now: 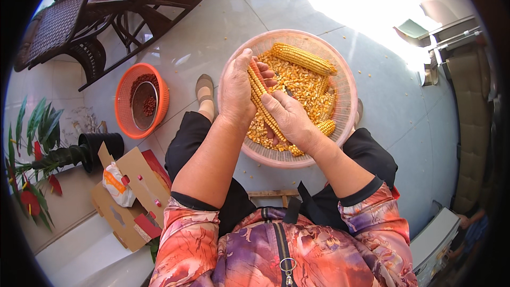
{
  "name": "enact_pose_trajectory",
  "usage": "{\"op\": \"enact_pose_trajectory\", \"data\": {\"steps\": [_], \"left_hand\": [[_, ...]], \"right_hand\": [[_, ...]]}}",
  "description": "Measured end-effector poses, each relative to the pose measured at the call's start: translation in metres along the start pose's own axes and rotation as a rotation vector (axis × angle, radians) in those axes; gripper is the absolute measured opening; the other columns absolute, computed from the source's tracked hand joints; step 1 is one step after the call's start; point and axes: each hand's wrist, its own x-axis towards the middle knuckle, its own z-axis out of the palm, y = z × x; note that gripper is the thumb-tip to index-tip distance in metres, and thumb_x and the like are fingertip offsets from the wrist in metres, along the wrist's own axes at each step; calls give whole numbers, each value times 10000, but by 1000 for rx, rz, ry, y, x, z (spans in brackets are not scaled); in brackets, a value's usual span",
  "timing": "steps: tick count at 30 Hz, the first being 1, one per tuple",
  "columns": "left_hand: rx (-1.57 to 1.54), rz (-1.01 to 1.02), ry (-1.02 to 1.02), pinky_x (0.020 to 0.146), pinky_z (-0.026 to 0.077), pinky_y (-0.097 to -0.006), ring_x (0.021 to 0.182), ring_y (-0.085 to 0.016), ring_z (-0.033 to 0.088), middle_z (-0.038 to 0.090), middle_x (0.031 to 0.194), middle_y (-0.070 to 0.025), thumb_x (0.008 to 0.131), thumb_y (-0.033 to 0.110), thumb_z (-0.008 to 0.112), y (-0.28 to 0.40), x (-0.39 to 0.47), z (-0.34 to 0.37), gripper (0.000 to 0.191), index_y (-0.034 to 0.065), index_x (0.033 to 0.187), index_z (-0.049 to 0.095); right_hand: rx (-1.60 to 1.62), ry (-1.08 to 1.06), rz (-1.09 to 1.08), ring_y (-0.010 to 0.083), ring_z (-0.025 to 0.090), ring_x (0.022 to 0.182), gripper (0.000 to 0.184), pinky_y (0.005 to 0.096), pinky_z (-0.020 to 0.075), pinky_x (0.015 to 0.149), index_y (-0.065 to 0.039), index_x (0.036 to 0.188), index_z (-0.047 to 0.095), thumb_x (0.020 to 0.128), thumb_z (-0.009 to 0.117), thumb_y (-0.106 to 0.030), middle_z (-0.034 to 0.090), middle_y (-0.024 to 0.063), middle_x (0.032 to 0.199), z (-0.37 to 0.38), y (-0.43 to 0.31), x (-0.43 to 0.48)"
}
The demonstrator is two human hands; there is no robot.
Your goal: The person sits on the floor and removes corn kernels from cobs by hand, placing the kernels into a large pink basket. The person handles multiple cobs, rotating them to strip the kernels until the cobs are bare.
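Both hands are on one ear of dried corn, held slanting over a round pink plastic basket. My left hand wraps around its upper part, where a reddish strip of cob is bare of kernels. Lower down, my right hand grips the same ear, with the thumb lying along the kernel rows. Loose yellow kernels cover the bottom of the basket. A full ear rests on them near the far rim. More ears, partly buried, lie at the right side, one with its end showing.
An orange plastic basket with red items and a round sieve stands on the tiled floor at left. Behind it is a dark wooden chair with a woven seat. An open cardboard box and a potted plant are lower left. Kernels lie scattered.
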Motion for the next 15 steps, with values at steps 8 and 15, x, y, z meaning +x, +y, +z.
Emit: {"op": "enact_pose_trajectory", "data": {"steps": [8,15], "left_hand": [[-73,41,-143,721,612,-383,686,-199,617,528,796,-76,1047,310,454,-8,2,-7,281,36,995,485],[-47,50,-129,761,633,-421,634,-157,564,487,768,-47,1068,351,399,-16,-9,2,323,49,966,454]], "right_hand": [[63,-18,-28,141,587,504,470,260,489,404,19,1123,517,1055,467,-443,594,88,760,6,1,2],[63,2,35,165,582,442,569,281,471,355,33,1132,563,1059,396,-506,590,95,656,4,-4,2]]}}
